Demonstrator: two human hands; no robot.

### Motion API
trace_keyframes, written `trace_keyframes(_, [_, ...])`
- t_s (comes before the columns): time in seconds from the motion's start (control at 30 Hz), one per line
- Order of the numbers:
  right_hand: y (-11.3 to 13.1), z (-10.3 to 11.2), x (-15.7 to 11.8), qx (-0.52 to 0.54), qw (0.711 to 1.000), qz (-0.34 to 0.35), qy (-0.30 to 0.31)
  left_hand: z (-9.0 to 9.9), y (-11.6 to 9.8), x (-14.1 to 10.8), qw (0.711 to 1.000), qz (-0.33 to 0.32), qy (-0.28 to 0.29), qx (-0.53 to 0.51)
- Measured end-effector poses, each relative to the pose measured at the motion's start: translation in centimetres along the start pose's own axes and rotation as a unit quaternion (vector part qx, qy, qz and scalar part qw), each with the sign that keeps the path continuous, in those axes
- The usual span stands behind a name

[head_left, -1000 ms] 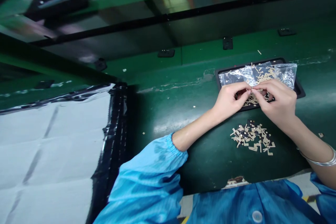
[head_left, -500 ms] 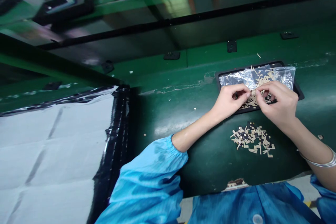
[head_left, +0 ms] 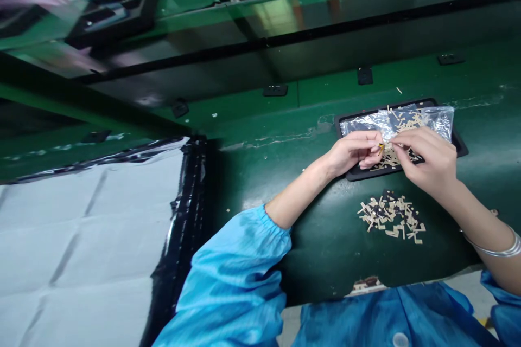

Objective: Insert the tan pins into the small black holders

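Observation:
Over a black tray (head_left: pixel 462 146), my left hand (head_left: pixel 353 153) is closed, its thumb and fingers pinching a small black-and-yellow piece (head_left: pixel 381 147). Close on its right, my right hand (head_left: pixel 429 160) has thumb and forefinger pressed together; whatever sits between those tips is too small to make out. Beneath both hands, the tray holds clear plastic bags (head_left: pixel 442 118) and many small beige strips (head_left: pixel 391 160). Nearer my body, a loose pile of beige and black pieces (head_left: pixel 393 214) lies on the green table (head_left: pixel 325 249).
A white-covered surface with a black taped edge (head_left: pixel 193 184) stands at the left. Several small black pads (head_left: pixel 365 76) line the back of the table. Above them runs a green-framed shelf with a black foam box (head_left: pixel 118 16) on it.
My left hand has turned and drawn slightly apart from the right, and the black-and-yellow piece now shows at its fingertips. My right hand has shifted a little left. The view has moved slightly.

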State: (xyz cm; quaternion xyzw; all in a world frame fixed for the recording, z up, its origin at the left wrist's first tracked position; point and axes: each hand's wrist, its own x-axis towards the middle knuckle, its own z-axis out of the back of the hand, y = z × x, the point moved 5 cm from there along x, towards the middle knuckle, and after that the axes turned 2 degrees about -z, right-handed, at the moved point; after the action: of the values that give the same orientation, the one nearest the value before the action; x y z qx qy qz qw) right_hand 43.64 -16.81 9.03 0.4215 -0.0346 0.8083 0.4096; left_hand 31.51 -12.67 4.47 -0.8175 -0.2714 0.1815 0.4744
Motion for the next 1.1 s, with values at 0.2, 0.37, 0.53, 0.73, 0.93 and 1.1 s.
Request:
trace_keyframes(0.2, [1.2,0.2,0.1,0.03,0.998,0.052,-0.015,-0.3,0.3,0.0,0.999,0.032,0.026,-0.001])
trace_keyframes(0.37, [1.1,0.2,0.0,0.035,0.999,0.023,0.01,-0.5,0.4,0.0,0.998,0.039,0.049,-0.005])
trace_keyframes(0.53, [1.0,0.1,-0.1,0.015,1.0,-0.006,0.025,-0.6,0.5,0.0,0.997,0.044,0.057,0.007])
trace_keyframes(0.73, [1.3,0.3,0.0,0.032,0.999,0.025,0.011,-0.5,0.6,0.1,0.998,0.043,0.049,-0.003])
trace_keyframes(0.93, [0.8,0.3,-0.1,0.089,0.995,-0.046,0.019,-0.7,0.5,0.1,0.998,0.02,0.056,-0.017])
trace_keyframes(1.1, [-0.5,0.4,-0.9,0.138,0.975,-0.172,-0.002,-0.7,0.7,0.1,0.998,0.001,0.059,0.01])
